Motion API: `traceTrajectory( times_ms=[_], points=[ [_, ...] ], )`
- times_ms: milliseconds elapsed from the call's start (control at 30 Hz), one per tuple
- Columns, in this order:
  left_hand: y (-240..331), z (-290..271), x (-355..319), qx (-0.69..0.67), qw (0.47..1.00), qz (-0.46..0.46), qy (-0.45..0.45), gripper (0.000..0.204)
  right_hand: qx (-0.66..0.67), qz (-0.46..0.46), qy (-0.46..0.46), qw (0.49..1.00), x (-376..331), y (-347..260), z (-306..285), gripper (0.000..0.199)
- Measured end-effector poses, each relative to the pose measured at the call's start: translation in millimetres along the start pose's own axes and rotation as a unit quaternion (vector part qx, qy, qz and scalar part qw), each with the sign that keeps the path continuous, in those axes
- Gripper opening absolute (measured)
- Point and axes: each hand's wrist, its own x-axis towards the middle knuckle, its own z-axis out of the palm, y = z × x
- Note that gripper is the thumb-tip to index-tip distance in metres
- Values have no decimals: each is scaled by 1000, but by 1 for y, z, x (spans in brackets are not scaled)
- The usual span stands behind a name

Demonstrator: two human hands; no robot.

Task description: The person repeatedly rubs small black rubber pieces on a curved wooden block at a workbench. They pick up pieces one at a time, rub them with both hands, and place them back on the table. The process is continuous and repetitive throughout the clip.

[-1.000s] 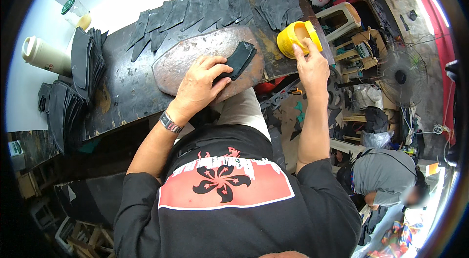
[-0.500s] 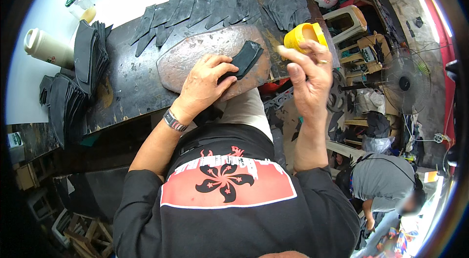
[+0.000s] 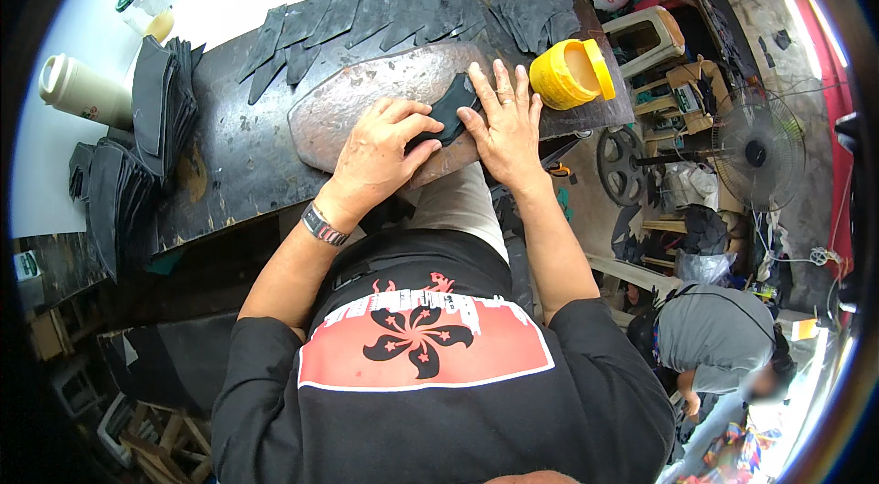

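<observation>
A small curved piece of black leather-like material lies on the brown slab at the table's front edge. My left hand grips its near left end, with the thumb and fingers drawn together on it. Fingers spread, my right hand rests flat over the slab's right end, its thumb and fingertips at the piece's right edge. Part of the piece is hidden under both hands. Just right of my right hand stands an open yellow tub with tan inner walls.
Overlapping black cut pieces lie in rows behind the slab. Stacked dark pieces, a cream tumbler and a green-lidded jar are at the left. A fan and a bending person are at the right.
My right hand has come down and left from above the yellow tub onto the slab beside the black piece. My left hand has stayed on the piece.
</observation>
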Motion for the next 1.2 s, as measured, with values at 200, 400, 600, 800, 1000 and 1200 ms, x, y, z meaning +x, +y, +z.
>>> traceTrajectory(
  times_ms=[200, 400, 600, 800, 1000, 1200],
  points=[
    [0, 0, -1, 4, 1000, -3, 2, 23, -54, -60, 14, 997, -18, -15, -7, 63],
    [0, 0, -1, 5, 1000, -2, 1, 23, -106, -70, 84, 988, 2, -4, -12, 57],
    [2, -1, -2, -5, 1000, -7, 13, 22, -115, -97, 32, 988, 10, 0, -13, 56],
    [0, 0, -2, -32, 999, -16, 13, 22, 25, -101, -43, 994, -15, -15, -11, 55],
    [-1, -1, 0, -15, 1000, 2, 19, 23, 195, -20, 11, 981, -13, 6, -15, 53],
    [0, 0, 0, -30, 999, -16, 16, 21, 68, -1, -20, 997, -12, 8, -3, 60]
  ],
)
